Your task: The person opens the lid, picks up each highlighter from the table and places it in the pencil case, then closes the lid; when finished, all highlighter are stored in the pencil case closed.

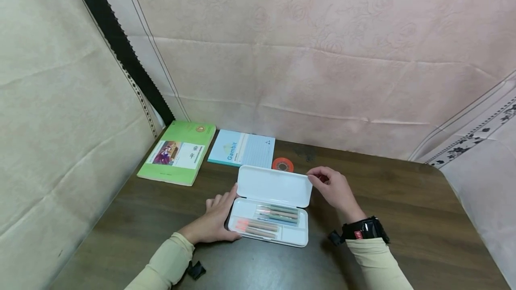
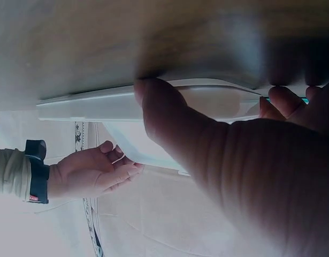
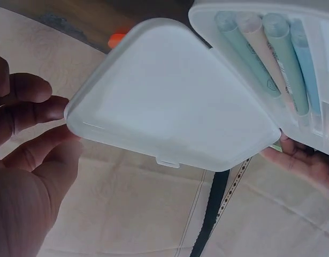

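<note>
A white plastic pencil case (image 1: 292, 236) lies on the table with its hinged lid (image 1: 275, 185) raised. In its tray are several pale green, blue and beige pens (image 3: 286, 61), and a second group with orange-pink ends (image 1: 258, 228). My left hand (image 1: 215, 218) grips the case's left end, thumb at the front side and fingers toward the back. At the lid's upper right corner, my right hand (image 1: 334, 189) pinches the edge with its fingertips; the other fingers are loosely bent. The left wrist view shows the thumb (image 2: 164, 107) against the case's side.
Behind the case lie a blue notebook (image 1: 246, 147) and a round orange-red roll (image 1: 283, 164), partly covered by the lid. A green book (image 1: 179, 153) lies at the back left of the brown wooden table (image 1: 403, 218). Pale cloth (image 1: 322, 57) hangs along the back and sides.
</note>
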The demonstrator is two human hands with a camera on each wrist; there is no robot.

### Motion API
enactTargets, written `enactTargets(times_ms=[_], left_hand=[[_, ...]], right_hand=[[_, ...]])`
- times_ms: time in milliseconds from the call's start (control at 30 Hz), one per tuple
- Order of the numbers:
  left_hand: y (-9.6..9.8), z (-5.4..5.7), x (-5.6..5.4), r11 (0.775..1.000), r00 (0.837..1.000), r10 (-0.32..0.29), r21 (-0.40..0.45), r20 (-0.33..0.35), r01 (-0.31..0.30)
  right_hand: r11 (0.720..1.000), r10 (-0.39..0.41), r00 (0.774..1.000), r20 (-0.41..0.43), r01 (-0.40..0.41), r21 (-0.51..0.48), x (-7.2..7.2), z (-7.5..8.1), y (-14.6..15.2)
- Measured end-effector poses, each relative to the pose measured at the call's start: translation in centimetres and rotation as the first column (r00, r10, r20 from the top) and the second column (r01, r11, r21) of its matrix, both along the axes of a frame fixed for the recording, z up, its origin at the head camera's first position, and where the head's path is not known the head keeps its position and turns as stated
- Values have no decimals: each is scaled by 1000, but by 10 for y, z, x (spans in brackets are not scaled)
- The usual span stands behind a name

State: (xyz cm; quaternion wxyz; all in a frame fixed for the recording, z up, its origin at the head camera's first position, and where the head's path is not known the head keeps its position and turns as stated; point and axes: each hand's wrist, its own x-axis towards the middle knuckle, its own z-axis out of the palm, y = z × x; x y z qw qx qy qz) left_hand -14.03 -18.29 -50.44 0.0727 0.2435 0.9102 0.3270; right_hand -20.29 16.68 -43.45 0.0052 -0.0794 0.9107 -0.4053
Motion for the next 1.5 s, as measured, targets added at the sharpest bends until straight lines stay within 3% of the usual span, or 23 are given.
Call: enactTargets(times_ms=[400, 833, 1000, 1133, 1267, 1500], left_hand=[[0, 0, 0, 998, 1000, 13, 66, 0, -13], [1, -3, 0, 997, 999, 47, 61, 0, -47], [-1, -1, 2, 998, 999, 39, 56, 24, -40], [-2, 0, 2, 997, 998, 33, 73, 62, -37], [-3, 1, 2, 995, 996, 37, 94, 86, -45], [-3, 2, 1, 997, 997, 32, 62, 64, -36]], right_hand=[[999, 16, 1000, 25, -15, -40, 10, 2, 2], [979, 147, 979, 139, -124, -165, 46, -8, 14], [959, 260, 959, 112, -244, -142, 61, -21, 17], [954, 301, 949, 97, -300, -26, 74, -33, 17], [956, 271, 953, 134, -283, 81, 82, -43, 15], [958, 246, 963, 109, -258, 122, 86, -49, 13]])
